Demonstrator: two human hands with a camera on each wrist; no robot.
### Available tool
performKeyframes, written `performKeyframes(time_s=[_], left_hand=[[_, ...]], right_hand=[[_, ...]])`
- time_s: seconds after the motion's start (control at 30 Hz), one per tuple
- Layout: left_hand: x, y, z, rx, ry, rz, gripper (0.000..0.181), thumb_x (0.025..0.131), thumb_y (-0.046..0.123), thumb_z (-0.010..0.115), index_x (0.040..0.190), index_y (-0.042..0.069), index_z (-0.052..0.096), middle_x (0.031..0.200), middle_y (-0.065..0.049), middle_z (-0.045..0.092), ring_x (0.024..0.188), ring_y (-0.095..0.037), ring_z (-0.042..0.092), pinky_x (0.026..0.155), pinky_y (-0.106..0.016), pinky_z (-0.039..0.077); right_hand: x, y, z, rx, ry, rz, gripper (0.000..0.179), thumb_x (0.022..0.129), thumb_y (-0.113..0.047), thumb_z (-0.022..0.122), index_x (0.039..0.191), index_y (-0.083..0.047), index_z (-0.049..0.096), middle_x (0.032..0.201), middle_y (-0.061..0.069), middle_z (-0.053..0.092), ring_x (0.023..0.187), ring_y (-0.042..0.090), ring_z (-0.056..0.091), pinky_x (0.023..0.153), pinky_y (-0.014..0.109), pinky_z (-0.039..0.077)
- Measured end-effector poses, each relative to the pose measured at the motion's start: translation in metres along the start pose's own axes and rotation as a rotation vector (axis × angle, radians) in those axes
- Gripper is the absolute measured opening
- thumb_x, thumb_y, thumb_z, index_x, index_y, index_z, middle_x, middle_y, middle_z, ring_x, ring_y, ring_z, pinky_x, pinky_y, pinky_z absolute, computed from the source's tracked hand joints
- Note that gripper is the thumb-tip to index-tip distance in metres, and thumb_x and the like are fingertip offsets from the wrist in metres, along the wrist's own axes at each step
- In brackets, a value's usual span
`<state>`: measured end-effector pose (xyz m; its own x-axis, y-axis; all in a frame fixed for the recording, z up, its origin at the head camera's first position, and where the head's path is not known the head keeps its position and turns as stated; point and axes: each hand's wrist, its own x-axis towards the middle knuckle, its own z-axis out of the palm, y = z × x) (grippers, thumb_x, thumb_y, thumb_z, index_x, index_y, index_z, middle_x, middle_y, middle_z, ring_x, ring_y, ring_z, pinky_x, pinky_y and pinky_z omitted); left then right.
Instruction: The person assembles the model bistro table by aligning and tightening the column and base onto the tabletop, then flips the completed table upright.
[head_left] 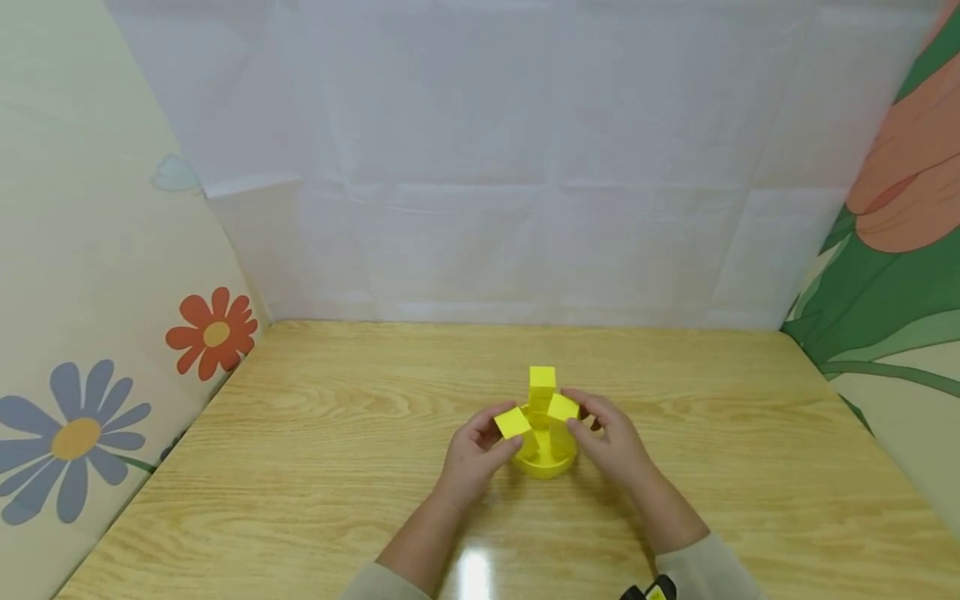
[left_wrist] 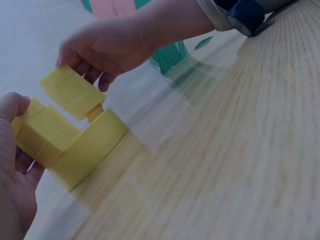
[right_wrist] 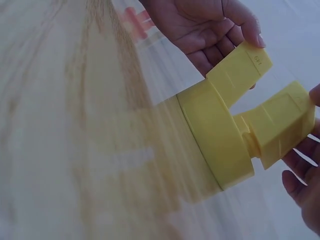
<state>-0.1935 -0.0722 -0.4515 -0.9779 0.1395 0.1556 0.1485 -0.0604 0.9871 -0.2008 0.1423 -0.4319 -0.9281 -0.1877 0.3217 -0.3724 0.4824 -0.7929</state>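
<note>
A yellow round plastic base [head_left: 544, 470] stands on the wooden table, with three yellow blocks rising around its rim. Thumb and fingers of my left hand [head_left: 467, 463] pinch the left block [head_left: 513, 422]. On the other side, my right hand [head_left: 619, 447] pinches the right block [head_left: 562, 408] between thumb and fingers. That block leans outward over a narrow neck [left_wrist: 95, 114] at the base's rim in the left wrist view. The rear block [head_left: 542, 380] stands upright behind them, touched by neither hand. Small raised marks show on the yellow wall [left_wrist: 87, 150].
The wood-grain table [head_left: 337, 400] reaches back to a white sheet [head_left: 465, 250]. Flower-printed panels [head_left: 82, 275] stand at both sides. A dark wrist device [head_left: 651, 590] sits by the right sleeve at the table's front.
</note>
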Motion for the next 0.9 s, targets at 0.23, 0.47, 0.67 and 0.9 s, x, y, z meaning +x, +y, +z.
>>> performKeyframes(time_s=[0.23, 0.47, 0.67, 0.9], left_hand=[[0.0, -0.001, -0.001, -0.008, 0.002, -0.008, 0.045, 0.085, -0.005, 0.068, 0.129, -0.005, 0.057, 0.128, -0.026, 0.06, 0.11, -0.019, 0.061, 0.092, -0.018, 0.05], [-0.001, -0.002, 0.0, -0.007, -0.004, -0.004, 0.046, 0.085, -0.004, 0.067, 0.13, -0.006, 0.056, 0.129, -0.026, 0.059, 0.11, -0.015, 0.061, 0.092, -0.018, 0.05], [-0.002, -0.002, -0.001, 0.002, -0.021, 0.016, 0.046, 0.086, -0.001, 0.067, 0.13, -0.006, 0.055, 0.129, -0.026, 0.059, 0.11, -0.013, 0.062, 0.092, -0.018, 0.051], [-0.002, -0.001, -0.001, 0.004, -0.015, 0.01, 0.047, 0.086, -0.001, 0.067, 0.131, -0.006, 0.055, 0.129, -0.026, 0.06, 0.108, -0.012, 0.062, 0.091, -0.018, 0.051]], right_hand=[[0.001, 0.001, -0.002, 0.055, -0.055, -0.01, 0.043, 0.096, -0.014, 0.058, 0.138, -0.01, 0.054, 0.125, 0.012, 0.058, 0.094, 0.013, 0.048, 0.075, 0.021, 0.044], [0.006, -0.001, -0.002, 0.024, -0.106, 0.022, 0.04, 0.097, -0.016, 0.056, 0.136, -0.012, 0.055, 0.124, 0.013, 0.056, 0.089, 0.012, 0.045, 0.076, 0.023, 0.042], [0.011, -0.002, -0.002, 0.062, -0.1, 0.182, 0.044, 0.095, -0.026, 0.063, 0.133, -0.01, 0.05, 0.122, 0.011, 0.054, 0.093, 0.018, 0.047, 0.079, 0.027, 0.042], [0.011, 0.002, -0.002, 0.145, -0.031, 0.195, 0.038, 0.095, -0.017, 0.061, 0.13, -0.006, 0.05, 0.123, 0.013, 0.058, 0.107, 0.02, 0.052, 0.09, 0.029, 0.045]])
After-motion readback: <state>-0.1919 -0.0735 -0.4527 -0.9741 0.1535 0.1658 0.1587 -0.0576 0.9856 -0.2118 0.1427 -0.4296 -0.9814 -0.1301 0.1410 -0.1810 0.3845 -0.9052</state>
